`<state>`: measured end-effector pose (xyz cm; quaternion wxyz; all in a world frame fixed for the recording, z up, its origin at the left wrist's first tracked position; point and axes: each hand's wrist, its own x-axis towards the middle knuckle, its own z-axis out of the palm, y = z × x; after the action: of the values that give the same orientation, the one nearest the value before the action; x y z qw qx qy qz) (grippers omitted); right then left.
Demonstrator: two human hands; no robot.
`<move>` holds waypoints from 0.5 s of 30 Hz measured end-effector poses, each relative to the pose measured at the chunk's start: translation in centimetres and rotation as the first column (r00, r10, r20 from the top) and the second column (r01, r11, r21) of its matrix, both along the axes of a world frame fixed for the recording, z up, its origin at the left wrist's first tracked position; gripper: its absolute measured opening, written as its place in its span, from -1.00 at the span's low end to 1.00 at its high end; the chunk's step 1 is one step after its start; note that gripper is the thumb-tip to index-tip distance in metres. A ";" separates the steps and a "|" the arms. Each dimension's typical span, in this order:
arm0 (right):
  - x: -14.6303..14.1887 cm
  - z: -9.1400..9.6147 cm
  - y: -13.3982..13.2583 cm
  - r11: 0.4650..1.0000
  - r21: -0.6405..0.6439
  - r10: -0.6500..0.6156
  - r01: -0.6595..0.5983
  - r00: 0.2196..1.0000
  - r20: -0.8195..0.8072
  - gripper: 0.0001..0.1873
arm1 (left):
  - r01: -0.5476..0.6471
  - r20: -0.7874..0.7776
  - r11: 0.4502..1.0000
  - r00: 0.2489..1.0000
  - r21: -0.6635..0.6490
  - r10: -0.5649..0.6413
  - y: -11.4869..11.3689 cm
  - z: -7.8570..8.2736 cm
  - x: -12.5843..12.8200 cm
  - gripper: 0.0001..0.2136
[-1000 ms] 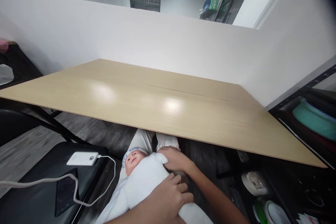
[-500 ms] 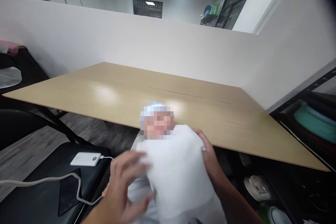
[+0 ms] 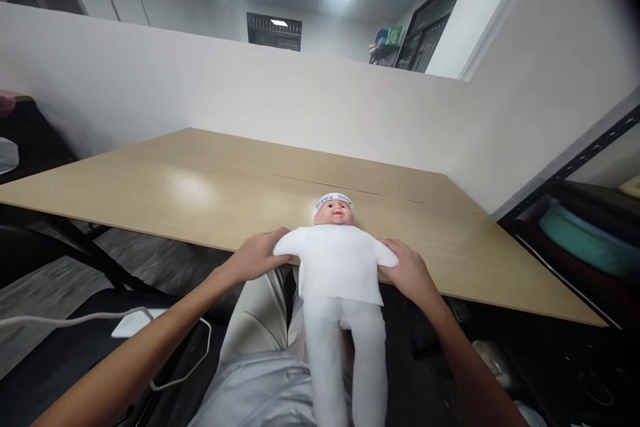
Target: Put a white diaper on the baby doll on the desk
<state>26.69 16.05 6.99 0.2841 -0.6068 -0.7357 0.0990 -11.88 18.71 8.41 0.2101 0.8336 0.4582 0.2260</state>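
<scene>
A baby doll (image 3: pixel 340 263) in a white top and white trousers lies face up, its head over the front edge of the table (image 3: pixel 240 180) and its legs hanging toward my lap. Its white headband (image 3: pixel 334 200) carries blue lettering that reads "Happy Ba...". My left hand (image 3: pixel 257 255) pinches the end of the doll's sleeve on the left. On the other side, my right hand (image 3: pixel 406 270) is closed around the opposite sleeve end. Both sleeves are held out sideways. Whether small hands lie inside the sleeves is hidden.
A white power bank (image 3: pixel 134 323) with a white cable rests on a black chair (image 3: pixel 45 373) at the left. A white partition (image 3: pixel 310 107) stands behind the table. Dark shelving (image 3: pixel 565 180) at the right holds a teal item (image 3: pixel 585 237).
The doll has gone from tilted to straight, and its arms are now stretched out. My left hand, loose and blurred before, has taken hold of a sleeve. The right hand grips the other sleeve.
</scene>
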 end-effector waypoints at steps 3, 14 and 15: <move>1.5 -1.3 -0.1 1.000 -0.008 0.021 -0.021 0.998 0.066 -0.69 | 0.008 -0.100 0.999 0.995 0.033 -0.004 0.8 -0.3 0.1 -0.56; 3.8 -5.9 1.5 0.999 0.035 0.007 -0.009 0.999 0.053 -0.59 | -0.084 -0.169 0.987 0.980 0.136 0.107 4.2 -3.5 -3.2 -0.51; 3.7 -6.0 2.5 1.000 0.028 0.007 -0.008 0.999 0.041 -0.58 | -0.087 -0.171 0.985 0.979 0.147 0.111 5.3 -3.7 -3.2 -0.50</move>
<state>30.39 18.54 0.96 0.2770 -0.6019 -0.7450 0.0772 -15.07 23.99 4.69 0.0981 0.8392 0.4992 0.1922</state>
